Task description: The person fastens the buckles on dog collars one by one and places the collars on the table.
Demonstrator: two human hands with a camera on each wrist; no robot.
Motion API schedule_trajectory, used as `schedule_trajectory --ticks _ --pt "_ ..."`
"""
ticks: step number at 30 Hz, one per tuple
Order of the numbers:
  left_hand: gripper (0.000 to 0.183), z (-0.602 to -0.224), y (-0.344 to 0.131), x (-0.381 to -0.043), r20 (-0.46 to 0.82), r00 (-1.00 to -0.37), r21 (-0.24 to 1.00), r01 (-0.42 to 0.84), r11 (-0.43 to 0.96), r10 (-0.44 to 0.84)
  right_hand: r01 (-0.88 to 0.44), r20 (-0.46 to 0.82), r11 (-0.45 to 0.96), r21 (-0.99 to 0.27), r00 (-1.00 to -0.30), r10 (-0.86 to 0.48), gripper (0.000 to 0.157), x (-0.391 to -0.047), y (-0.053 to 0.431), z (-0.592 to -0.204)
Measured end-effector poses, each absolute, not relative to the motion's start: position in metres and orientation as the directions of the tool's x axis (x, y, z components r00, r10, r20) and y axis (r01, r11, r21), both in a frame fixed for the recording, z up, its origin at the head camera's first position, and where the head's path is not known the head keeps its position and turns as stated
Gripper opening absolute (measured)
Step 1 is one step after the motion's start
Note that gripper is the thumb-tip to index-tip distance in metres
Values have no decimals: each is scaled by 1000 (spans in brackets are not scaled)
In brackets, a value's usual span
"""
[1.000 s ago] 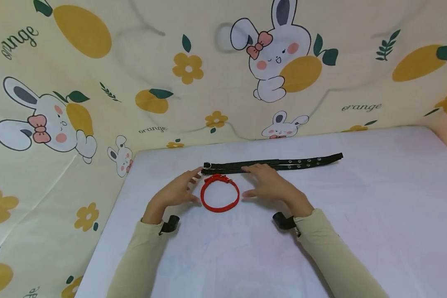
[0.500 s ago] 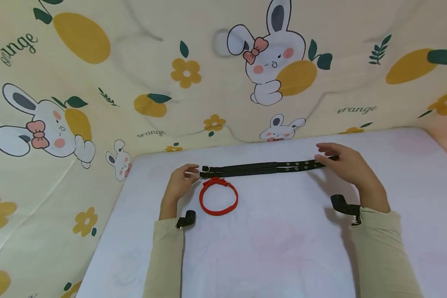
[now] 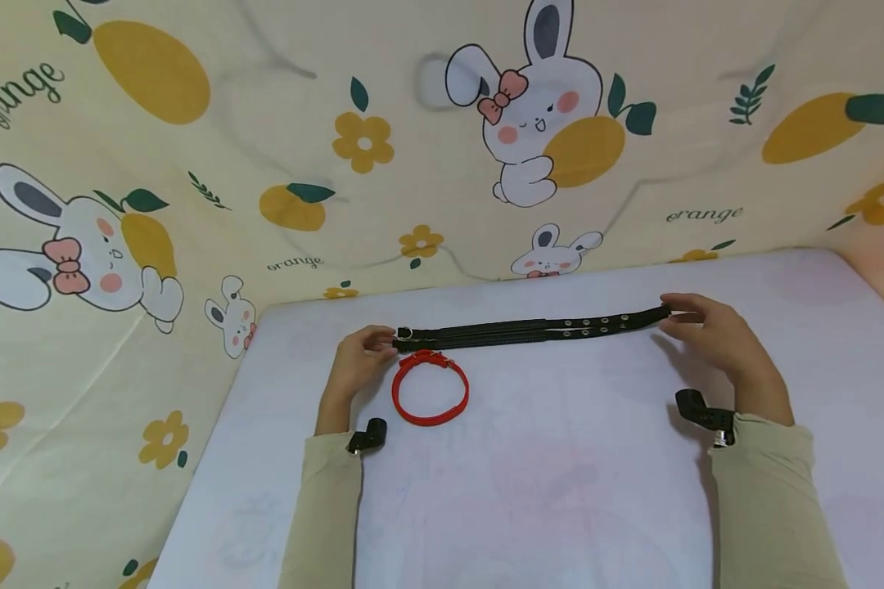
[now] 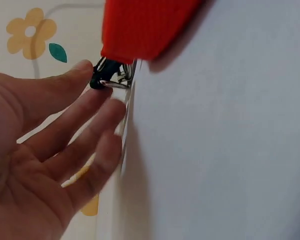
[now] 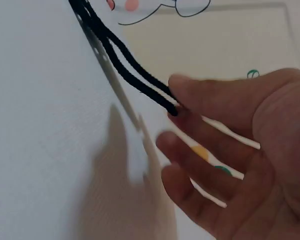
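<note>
Patterned cloth (image 3: 398, 41) fills the whole back and left side, all white rabbits (image 3: 516, 139), yellow fruit (image 3: 585, 155) and flowers (image 3: 349, 139). Below it stretches a white table (image 3: 545, 466), with two beige sleeves (image 3: 324, 515) reaching over it from the near edge. Across the far half run the black straps (image 3: 501, 325), a pair side by side, their right tips raised clear of the surface. On those tips the right hand (image 3: 729, 343) has thumb and forefinger together, a plain pinch, other fingers fanned apart. At the opposite end, the left hand (image 3: 355, 360) has strap ends between thumb and forefinger; it looks like a pinch too, though the red collar (image 3: 430, 421) crowds the left wrist view. That collar lies as a closed ring just on the near side of the straps, toward their left end. Small black cameras (image 3: 368, 436) sit at both wrists. Smaller still, silver hardware (image 4: 115, 84) glints by the left fingertips, and metal eyelets (image 3: 586, 322) dot the straps toward the right.
</note>
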State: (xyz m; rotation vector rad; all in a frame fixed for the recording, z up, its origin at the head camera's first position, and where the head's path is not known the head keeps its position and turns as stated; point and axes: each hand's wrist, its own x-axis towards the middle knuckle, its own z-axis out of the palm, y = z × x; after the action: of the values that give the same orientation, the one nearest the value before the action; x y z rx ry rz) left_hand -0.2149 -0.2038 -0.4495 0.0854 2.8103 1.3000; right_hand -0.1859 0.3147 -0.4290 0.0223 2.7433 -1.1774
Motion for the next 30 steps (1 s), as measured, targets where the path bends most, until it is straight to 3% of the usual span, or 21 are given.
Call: schedule_trajectory --ticks 11,15,21,30 --pt "43 -451 -199 -215 -101 -994 855 -72 514 29 -54 18 673 -738 -998 -60 60 -182 322 -442" --pt "44 -451 -200 -214 -166 -986 873 -144 465 7 -11 -15 593 -805 -999 -38 62 -179 328 -444" --pt "37 -453 -202 -212 -183 -983 879 -151 452 27 60 -108 551 -832 -993 -54 66 -176 330 -441" --pt "28 -459 -205 -214 -137 -989 876 -94 474 57 -29 -59 512 -858 -986 -156 45 -179 313 -442"
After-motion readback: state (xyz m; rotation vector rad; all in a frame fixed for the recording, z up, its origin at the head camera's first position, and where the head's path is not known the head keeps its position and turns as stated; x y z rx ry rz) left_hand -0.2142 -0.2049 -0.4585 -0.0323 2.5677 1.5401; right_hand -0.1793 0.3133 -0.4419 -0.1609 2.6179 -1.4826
